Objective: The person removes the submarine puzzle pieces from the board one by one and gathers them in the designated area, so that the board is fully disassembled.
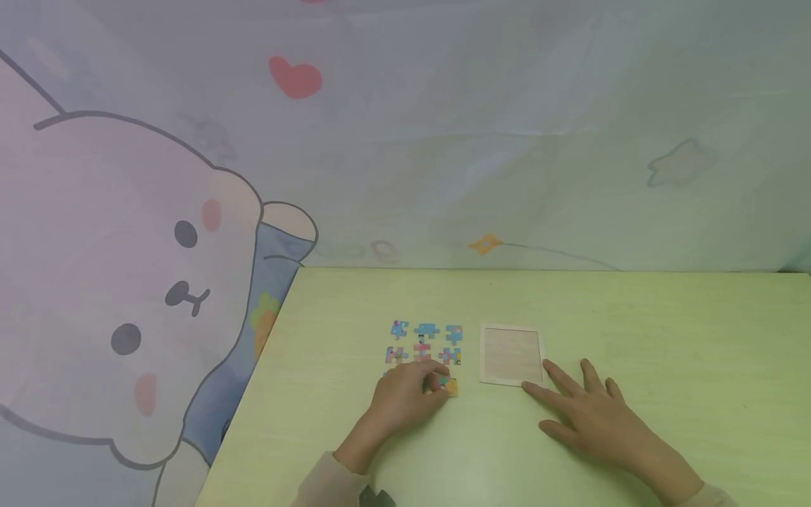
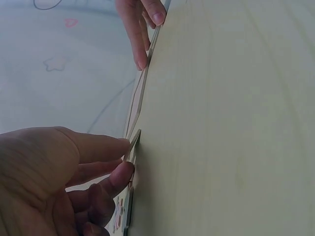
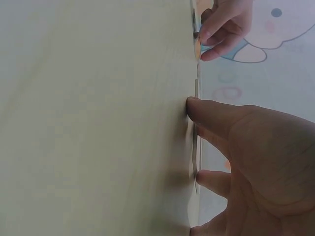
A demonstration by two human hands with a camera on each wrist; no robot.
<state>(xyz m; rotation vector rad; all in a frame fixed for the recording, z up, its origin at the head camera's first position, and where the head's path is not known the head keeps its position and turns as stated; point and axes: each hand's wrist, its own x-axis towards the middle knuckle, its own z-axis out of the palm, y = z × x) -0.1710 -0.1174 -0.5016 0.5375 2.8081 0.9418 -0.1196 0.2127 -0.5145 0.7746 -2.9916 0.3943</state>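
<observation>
My left hand [image 1: 408,398] pinches a jigsaw piece [image 1: 451,387] with yellow on it, at the front right of a group of pieces. In the left wrist view that piece [image 2: 133,142] stands tilted between thumb and fingers, one edge raised. Several other pieces in blue and pink, such as a blue piece [image 1: 427,329], lie spaced in rows behind the hand, which hides part of the front row. A square wooden puzzle frame [image 1: 512,384] lies to the right of them, with bare wood inside. My right hand [image 1: 592,419] is spread, fingertips at the frame's lower right corner.
The pale yellow-green table [image 1: 690,338] carries all of this. Behind it and along its left side hangs a cloth backdrop [image 1: 443,141] with a cartoon animal, a heart and stars printed on it.
</observation>
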